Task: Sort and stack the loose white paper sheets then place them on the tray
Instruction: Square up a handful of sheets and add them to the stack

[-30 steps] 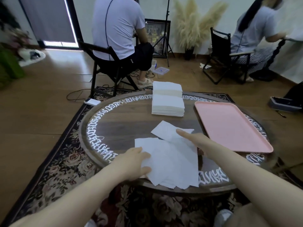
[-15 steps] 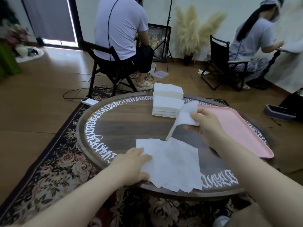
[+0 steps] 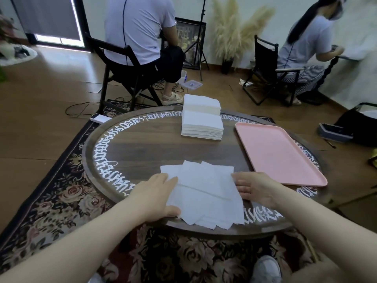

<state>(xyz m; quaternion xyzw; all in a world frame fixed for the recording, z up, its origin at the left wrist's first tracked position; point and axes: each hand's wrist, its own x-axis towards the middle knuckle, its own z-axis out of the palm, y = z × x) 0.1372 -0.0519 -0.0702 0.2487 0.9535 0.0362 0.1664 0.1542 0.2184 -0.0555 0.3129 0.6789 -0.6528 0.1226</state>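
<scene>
— Where are the hands?

— The left hand lies flat, fingers spread, on the left edge of the loose sheets; the right hand lies open against their right edge, palm inward; neither pinches anything.

— Any room around them?

— Bare table ahead of both hands; the near corners of the sheets overhang the table's rim; just beyond the right hand, the pink tray sits empty, its near corner close to the rim.

— And the paper?

— White, thin, overlapped askew, corners fanning out at different angles; farther ahead of the left hand, a squared stack stands well apart.
</scene>
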